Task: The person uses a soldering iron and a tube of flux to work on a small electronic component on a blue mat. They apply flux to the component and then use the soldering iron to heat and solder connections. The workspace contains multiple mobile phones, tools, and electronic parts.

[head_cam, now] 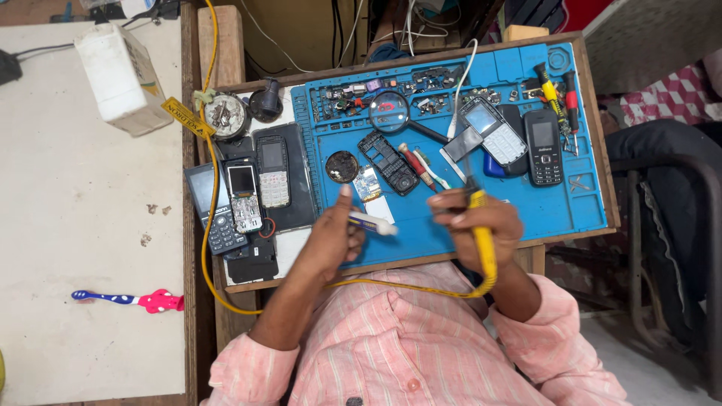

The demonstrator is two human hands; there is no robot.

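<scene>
His right hand (pixel 481 225) grips a yellow soldering iron (pixel 482 233); his left hand (pixel 331 237) pinches a small white tube (pixel 374 223). Up-left of it, a white rectangular container (pixel 119 79) and a yellow tag (pixel 179 116).

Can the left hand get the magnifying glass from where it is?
Probably yes. The left hand holds a small white tube, and the magnifying glass lies in the open farther up the blue mat. Only small phone parts lie between, but the tube fills the fingers.
</scene>
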